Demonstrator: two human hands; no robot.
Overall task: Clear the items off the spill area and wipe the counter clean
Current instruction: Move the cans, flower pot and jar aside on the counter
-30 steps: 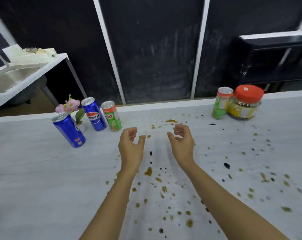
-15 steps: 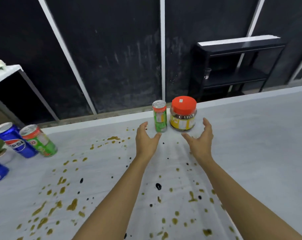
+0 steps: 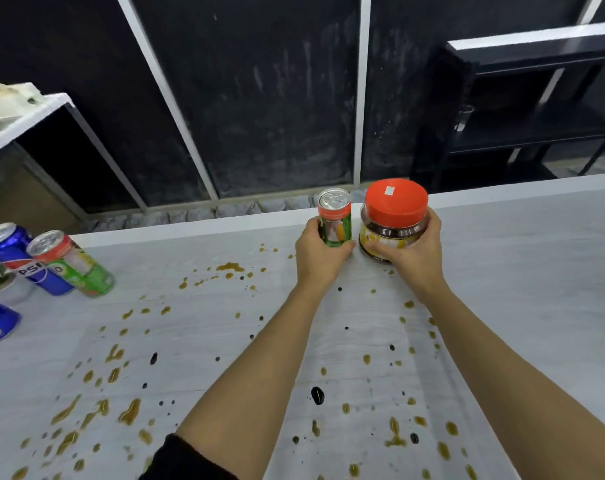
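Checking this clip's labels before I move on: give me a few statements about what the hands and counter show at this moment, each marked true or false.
1. The left hand holds the green can. True.
2. The right hand is empty. False: its grip is around the jar.
3. The jar's lid is off. False: the lid is on the jar.
4. Brown and black drops dot the counter. True.
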